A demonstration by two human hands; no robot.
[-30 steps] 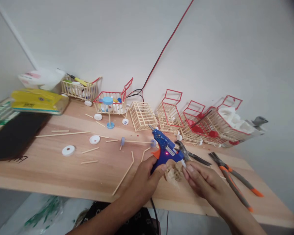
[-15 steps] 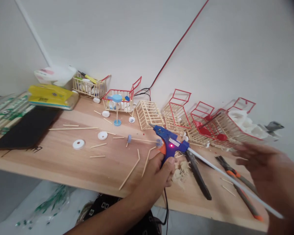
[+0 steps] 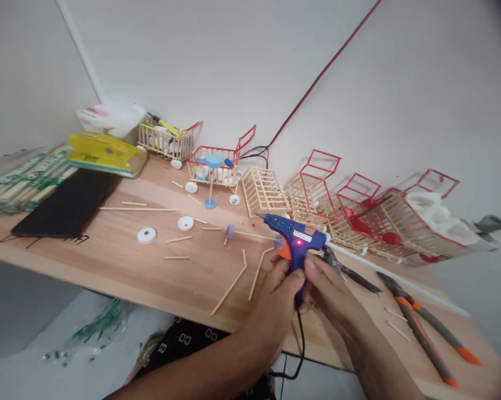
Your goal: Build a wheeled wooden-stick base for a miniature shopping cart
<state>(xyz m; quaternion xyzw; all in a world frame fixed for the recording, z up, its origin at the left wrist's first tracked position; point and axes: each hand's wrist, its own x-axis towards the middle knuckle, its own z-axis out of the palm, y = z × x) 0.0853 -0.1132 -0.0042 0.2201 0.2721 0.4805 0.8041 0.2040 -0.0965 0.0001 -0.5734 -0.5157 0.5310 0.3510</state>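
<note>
While half a second ago my right hand (image 3: pixel 329 291) was hovering away over the pliers, it is now closing on the blue glue gun's (image 3: pixel 294 241) handle beside my left hand (image 3: pixel 277 300), both grasping it. Above the wooden table (image 3: pixel 121 266), red lamp lit, a white glue stick (image 3: pixel 400 279) is trailing behind.

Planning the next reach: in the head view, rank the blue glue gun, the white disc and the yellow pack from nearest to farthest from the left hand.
1. Blue glue gun: held in the left hand.
2. White disc: on the table to its left, mid-way.
3. Yellow pack: far left, near the wall.
</note>
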